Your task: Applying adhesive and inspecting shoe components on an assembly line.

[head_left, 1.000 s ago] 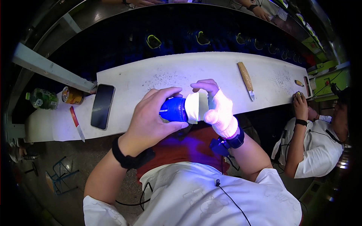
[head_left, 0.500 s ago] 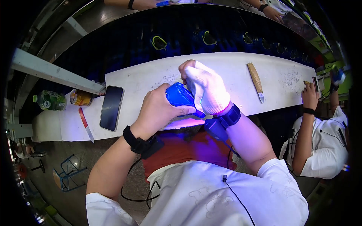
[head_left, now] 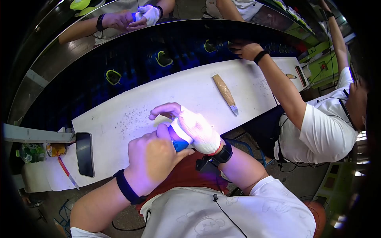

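Just in front of me, my left hand [head_left: 149, 156] is closed on a small blue piece [head_left: 180, 144] with a white edge. Its kind is mostly hidden by my fingers. My right hand [head_left: 198, 133], in a white knitted glove with bare fingertips, cups the far side of the same piece. One of its fingers curves outward to the left. Both hands are above the white worktop [head_left: 113, 107], near its front edge. A knife [head_left: 224, 91] with a wrapped tan handle lies to the right of my hands, its blade pointing toward me.
At the left lie a phone [head_left: 84, 154] and a red-handled knife [head_left: 65, 168], beside a can [head_left: 55, 150] and a green bottle [head_left: 31, 153]. Dark shoes [head_left: 162, 59] stand on the belt beyond. A co-worker's arm [head_left: 283, 81] reaches across at the right.
My view has swung to the right. My left hand has turned so its back covers more of the blue piece. The co-worker's arm now reaches over toward the shoes.
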Available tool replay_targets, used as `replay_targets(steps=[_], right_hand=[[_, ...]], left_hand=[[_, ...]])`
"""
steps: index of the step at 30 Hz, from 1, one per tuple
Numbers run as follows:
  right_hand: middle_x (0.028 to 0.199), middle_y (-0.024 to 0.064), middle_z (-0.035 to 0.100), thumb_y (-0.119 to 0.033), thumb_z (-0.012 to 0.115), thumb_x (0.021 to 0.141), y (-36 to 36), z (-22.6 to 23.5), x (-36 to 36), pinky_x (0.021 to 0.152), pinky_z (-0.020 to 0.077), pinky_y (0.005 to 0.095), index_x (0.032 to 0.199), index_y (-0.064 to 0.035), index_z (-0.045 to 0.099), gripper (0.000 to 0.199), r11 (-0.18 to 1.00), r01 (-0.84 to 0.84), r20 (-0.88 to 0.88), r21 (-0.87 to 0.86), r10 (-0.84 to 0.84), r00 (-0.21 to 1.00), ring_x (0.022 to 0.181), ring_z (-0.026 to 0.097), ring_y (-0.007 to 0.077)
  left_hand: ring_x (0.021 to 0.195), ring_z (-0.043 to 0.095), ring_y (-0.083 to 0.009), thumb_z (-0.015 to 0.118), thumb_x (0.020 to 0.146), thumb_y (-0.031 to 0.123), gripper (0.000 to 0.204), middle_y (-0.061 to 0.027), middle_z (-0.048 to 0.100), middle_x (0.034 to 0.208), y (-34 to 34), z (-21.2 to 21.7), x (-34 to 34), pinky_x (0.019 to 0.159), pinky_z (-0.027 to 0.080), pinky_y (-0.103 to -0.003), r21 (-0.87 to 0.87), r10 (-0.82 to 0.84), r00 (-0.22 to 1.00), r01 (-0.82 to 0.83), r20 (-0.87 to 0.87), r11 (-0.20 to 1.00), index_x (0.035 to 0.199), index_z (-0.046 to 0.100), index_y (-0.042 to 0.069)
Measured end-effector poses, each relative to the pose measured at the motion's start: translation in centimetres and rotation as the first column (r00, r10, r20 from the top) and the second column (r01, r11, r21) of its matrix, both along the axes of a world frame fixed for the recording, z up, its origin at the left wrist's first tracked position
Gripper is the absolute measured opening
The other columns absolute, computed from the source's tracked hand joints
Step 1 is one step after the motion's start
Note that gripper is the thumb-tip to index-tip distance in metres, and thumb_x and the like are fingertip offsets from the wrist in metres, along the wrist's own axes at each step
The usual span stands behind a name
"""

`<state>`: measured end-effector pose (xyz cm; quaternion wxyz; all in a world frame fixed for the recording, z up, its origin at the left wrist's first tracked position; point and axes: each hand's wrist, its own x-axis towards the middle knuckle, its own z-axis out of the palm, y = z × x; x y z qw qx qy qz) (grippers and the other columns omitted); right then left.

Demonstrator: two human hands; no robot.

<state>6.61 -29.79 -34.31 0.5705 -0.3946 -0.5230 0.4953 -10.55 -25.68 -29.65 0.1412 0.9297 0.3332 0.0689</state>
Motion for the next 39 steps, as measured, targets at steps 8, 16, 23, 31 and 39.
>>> replay_targets(steps=[8, 16, 23, 31, 39], right_hand=[[0.154, 0.0214, 0.057, -0.043, 0.049, 0.108, -5.7, 0.0, -1.4, 0.126, 0.0318, 0.0506, 0.152, 0.0029, 0.051, 0.064, 0.984, -0.108, 0.358, 0.145, 0.05, 0.932, 0.147, 0.05, 0.0394], [0.143, 0.0258, 0.061, -0.042, 0.081, 0.086, -6.1, -4.0, -3.3, 0.113, 0.0482, 0.0497, 0.154, 0.0032, 0.045, 0.09, 0.978, 0.059, 0.857, 0.199, -0.203, 0.474, 0.135, 0.059, 0.0429], [0.104, 0.02, 0.071, -0.019, 0.08, 0.082, -2.0, 3.2, 2.8, 0.082, 0.0584, 0.0484, 0.148, 0.0004, 0.05, 0.075, 0.76, -0.254, 0.782, 0.599, -0.486, 0.39, 0.092, 0.072, 0.0384], [0.129, 0.0234, 0.062, -0.026, 0.079, 0.093, 12.7, 35.4, 18.0, 0.092, 0.0587, 0.0479, 0.149, -0.0136, 0.051, 0.064, 0.072, 0.239, 0.116, 0.968, -0.978, -0.173, 0.106, 0.07, 0.0432], [0.139, 0.0225, 0.067, -0.03, 0.052, 0.106, 27.2, 42.1, 21.2, 0.107, 0.0532, 0.0455, 0.142, -0.0139, 0.067, 0.042, 0.558, 0.186, 0.586, 0.809, -0.741, -0.326, 0.124, 0.067, 0.0386]], left_hand=[[0.084, 0.074, -0.0242, 0.092, 0.073, 0.045, 0.061, -0.0119, 0.071, 0.091, -1.5, -1.3, -4.3, 0.068, 0.06, -0.033, 0.13, -0.323, 0.945, 0.315, 0.045, 0.94, 0.104, 0.062, 0.002], [0.14, 0.05, -0.0416, 0.101, 0.068, 0.028, 0.089, -0.0243, 0.046, 0.151, -4.2, -5.8, -9.2, 0.116, 0.045, -0.049, -0.429, 0.2, 0.814, 0.067, 0.545, 0.901, 0.139, 0.051, 0.007], [0.145, 0.05, -0.0335, 0.1, 0.074, 0.02, 0.116, -0.0249, 0.041, 0.159, -3.2, -4.0, -10.3, 0.117, 0.046, -0.046, -0.525, 0.32, 0.512, 0.327, 0.797, 0.786, 0.16, 0.025, 0.004], [0.132, 0.058, -0.0315, 0.082, 0.086, 0.006, 0.087, -0.0221, 0.053, 0.148, 11.3, -5.1, -7.5, 0.11, 0.049, -0.043, -0.499, 0.513, 0.527, -0.183, 0.677, 0.847, 0.157, 0.032, 0.001], [0.135, 0.06, -0.0394, 0.097, 0.074, 0.041, 0.115, -0.0275, 0.056, 0.15, 32.0, -17.3, -5.0, 0.106, 0.054, -0.045, -0.526, 0.941, 0.334, -0.79, 0.064, 0.316, 0.157, 0.033, -0.006]])
